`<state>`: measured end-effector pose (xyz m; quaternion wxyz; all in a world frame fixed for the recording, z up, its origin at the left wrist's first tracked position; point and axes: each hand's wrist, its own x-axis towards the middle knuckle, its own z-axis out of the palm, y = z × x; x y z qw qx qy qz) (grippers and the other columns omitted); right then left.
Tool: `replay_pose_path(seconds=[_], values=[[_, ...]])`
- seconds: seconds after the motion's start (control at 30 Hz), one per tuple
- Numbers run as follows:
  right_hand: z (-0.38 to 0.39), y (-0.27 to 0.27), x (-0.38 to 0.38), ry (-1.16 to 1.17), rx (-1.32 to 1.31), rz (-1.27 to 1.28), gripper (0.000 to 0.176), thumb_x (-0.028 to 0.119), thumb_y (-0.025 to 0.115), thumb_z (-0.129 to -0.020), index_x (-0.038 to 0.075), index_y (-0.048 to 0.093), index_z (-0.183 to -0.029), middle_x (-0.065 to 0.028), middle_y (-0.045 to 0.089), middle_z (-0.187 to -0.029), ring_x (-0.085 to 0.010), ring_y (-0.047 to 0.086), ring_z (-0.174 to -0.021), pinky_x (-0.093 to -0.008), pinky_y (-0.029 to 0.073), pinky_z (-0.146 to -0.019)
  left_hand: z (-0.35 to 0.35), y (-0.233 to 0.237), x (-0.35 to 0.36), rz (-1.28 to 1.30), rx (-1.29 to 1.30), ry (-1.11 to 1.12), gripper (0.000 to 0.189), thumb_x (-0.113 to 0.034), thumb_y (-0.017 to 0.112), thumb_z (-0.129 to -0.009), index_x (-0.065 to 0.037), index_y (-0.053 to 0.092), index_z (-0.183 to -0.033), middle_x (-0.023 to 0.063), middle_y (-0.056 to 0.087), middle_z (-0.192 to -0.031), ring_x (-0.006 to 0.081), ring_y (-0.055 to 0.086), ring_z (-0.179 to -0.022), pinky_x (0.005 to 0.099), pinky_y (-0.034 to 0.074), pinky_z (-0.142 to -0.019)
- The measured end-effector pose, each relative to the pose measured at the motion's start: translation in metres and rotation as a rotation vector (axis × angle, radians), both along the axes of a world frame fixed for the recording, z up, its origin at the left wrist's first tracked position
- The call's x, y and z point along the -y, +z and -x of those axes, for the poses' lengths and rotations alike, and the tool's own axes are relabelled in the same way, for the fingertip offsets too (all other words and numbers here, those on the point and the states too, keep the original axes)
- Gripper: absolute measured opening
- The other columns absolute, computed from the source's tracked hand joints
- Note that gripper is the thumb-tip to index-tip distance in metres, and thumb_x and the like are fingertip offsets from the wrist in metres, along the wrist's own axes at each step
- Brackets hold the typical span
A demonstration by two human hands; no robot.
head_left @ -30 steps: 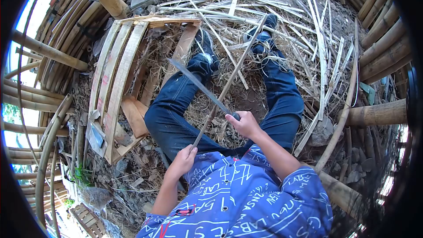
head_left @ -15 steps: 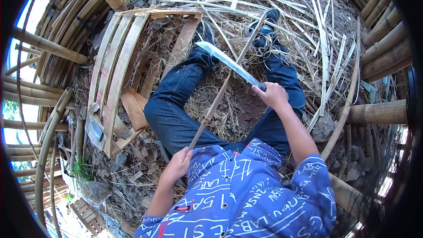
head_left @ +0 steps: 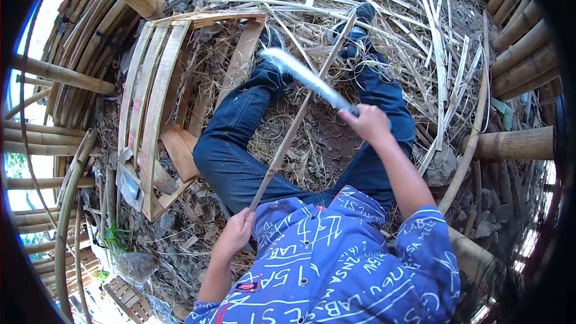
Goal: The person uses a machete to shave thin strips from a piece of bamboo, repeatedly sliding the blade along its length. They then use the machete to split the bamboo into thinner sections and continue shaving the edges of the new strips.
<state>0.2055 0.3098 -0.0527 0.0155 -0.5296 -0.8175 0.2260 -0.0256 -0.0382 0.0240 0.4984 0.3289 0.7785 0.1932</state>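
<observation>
Strip of slender brown bamboo [head_left: 287,136] slants between spread, dark-blue denim-clad legs [head_left: 231,159], near end closed in left hand [head_left: 238,229], presumably for steadiness. Right hand [head_left: 369,125] grips long, silvery, dark-handled metal knife [head_left: 303,76], blade crossing strip; from here, can't tell if touching.

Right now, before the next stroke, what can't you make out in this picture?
Head view, near end of the stick: covered by the left hand.
Head view, most of the knife handle: wrapped by the right hand.
Head view, cutting edge of the blade: lost in glare and blur.
Head view, whether blade and stick touch: the blade covers the crossing.
Head view, lower shirt: cut off by the bottom edge.
</observation>
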Motion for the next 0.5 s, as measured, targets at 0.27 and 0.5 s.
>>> replay_pose_path(seconds=[0.27,0.5], values=[[-0.008,-0.006,-0.022,-0.102,-0.075,0.056,0.067,0.065,0.058,-0.083,-0.002,0.069,-0.084,-0.0267,0.067,-0.083,-0.0423,0.066,-0.085,-0.0506,0.052,-0.078,0.003,-0.002,-0.005,-0.015,-0.018,-0.016,0.026,-0.019,0.047,-0.100,0.006,0.054,-0.096,0.0191,0.053,-0.071,0.0260,0.047,-0.064,0.0374,0.045,-0.066],[0.009,-0.001,0.060,0.179,-0.183,0.277,0.067,0.069,0.057,-0.080,0.003,0.067,-0.074,-0.0222,0.066,-0.070,-0.0413,0.067,-0.073,-0.0503,0.053,-0.069,0.004,-0.015,-0.012,-0.102,-0.011,-0.020,0.026,-0.020,0.047,-0.100,0.005,0.054,-0.096,0.0187,0.054,-0.070,0.0253,0.047,-0.064,0.0371,0.044,-0.065]])
